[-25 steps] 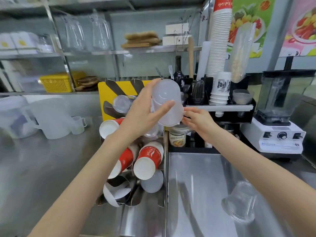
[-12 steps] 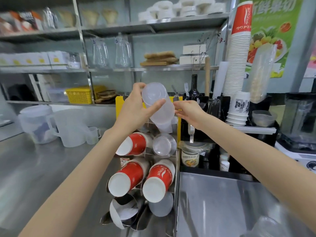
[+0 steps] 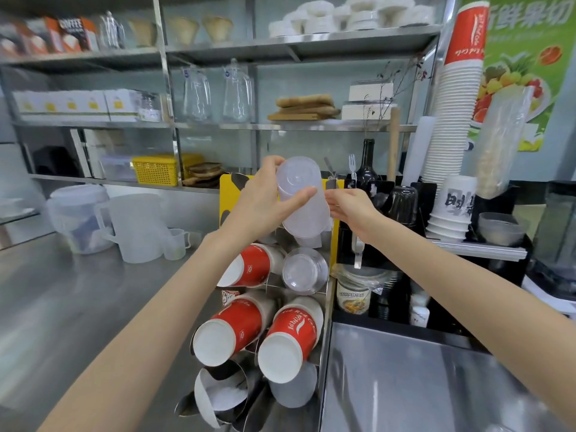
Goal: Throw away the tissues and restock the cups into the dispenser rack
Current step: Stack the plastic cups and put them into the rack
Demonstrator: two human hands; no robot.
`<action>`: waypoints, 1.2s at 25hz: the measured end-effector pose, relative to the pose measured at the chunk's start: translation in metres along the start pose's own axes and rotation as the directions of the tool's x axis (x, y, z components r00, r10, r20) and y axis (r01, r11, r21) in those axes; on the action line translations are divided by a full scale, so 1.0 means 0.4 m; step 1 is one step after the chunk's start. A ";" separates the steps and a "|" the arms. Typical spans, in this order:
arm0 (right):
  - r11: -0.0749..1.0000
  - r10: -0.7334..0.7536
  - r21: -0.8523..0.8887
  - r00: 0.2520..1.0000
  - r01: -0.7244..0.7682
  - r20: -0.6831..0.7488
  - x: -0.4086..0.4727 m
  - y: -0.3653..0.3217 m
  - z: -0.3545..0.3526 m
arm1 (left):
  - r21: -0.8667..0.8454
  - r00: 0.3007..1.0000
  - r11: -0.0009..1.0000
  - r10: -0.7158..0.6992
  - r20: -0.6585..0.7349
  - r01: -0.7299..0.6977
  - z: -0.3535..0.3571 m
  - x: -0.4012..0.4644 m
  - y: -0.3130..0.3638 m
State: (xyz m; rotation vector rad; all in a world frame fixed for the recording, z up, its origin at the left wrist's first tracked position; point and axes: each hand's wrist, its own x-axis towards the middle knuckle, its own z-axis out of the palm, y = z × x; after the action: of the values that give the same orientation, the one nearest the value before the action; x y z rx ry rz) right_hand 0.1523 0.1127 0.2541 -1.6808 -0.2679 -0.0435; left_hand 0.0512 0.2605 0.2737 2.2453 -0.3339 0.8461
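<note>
A person restocks a dispenser rack (image 3: 331,232) on a steel surface (image 3: 78,307), feeding a frosted plastic cup (image 3: 300,198) bottom-up toward the rack's top right slot. The left hand (image 3: 265,201) has its grip closed around the cup, thumb across the front and fingers behind the base. The right hand (image 3: 352,208) sits just right of the cup at its lower side, fingers loosely curled toward it; whether they actually touch the cup cannot be told, and they close on nothing else.

The cup's open mouth is at the top of the rack, seemingly nested over another frosted cup already there, but it stands well proud of the slot and does not appear fully seated.

Below it in the rack, a clear cup (image 3: 304,269) fills the slot directly underneath, and three stacks of red paper cups (image 3: 249,266) occupy slots to the left and lower down. At the foot of the rack, one metal sleeve (image 3: 223,397) looks empty, so restocking appears well along yet unfinished.

No tissues or bin are in view, so the state of that half of the job cannot be judged.
</note>
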 end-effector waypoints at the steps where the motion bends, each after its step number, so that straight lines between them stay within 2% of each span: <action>1: 1.000 -0.002 0.007 1.000 0.002 -0.005 0.010 0.002 -0.004 | 0.002 1.000 1.000 0.003 0.017 -0.003 0.004 0.003 -0.007; 6: 0.996 0.079 -0.046 0.997 -0.080 -0.011 0.035 0.039 -0.006 | 0.025 0.994 0.998 -0.060 0.097 0.057 0.057 0.011 -0.067; 9: 0.988 0.098 -0.128 0.994 -0.090 0.054 0.037 0.060 -0.002 | 0.158 0.987 0.987 -0.064 0.146 0.041 0.090 0.021 -0.103; 12: 0.978 0.072 -0.202 0.986 -0.042 0.147 0.040 0.068 0.002 | 0.204 0.978 0.978 -0.091 0.186 0.052 0.121 0.022 -0.125; 17: 0.953 -0.005 -0.297 0.986 0.054 0.166 0.024 0.071 -0.010 | 0.292 0.977 0.955 -0.113 0.183 0.055 0.141 0.038 -0.111; 19: 0.932 -0.050 -0.346 0.983 0.109 0.177 0.005 0.063 -0.021 | 0.351 0.967 0.936 -0.123 0.224 0.037 0.139 0.041 -0.099; 22: 0.876 -0.112 -0.444 0.975 0.189 0.193 -0.036 0.056 -0.042 | 0.477 0.948 0.878 -0.111 0.299 -0.048 0.132 0.035 -0.078; 25: 0.795 -0.147 -0.554 0.965 0.247 0.219 -0.085 0.066 -0.075 | 0.536 0.957 0.831 -0.014 0.289 -0.150 0.133 0.012 -0.045; 27: 0.704 -0.186 -0.654 0.961 0.276 0.206 -0.121 0.078 -0.107 | 0.546 0.958 0.814 0.042 0.283 -0.197 0.149 -0.011 -0.018; 30: 0.512 -0.211 -0.817 0.961 0.266 0.180 -0.175 0.107 -0.163 | 0.516 0.939 0.818 0.081 0.335 -0.255 0.188 -0.043 0.022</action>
State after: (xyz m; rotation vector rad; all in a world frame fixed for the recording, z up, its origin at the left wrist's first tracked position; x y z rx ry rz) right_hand 0.1011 0.0335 0.2081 -2.6139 -0.5951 -0.3931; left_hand 0.0699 0.2020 0.2264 2.9426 -0.4851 0.7563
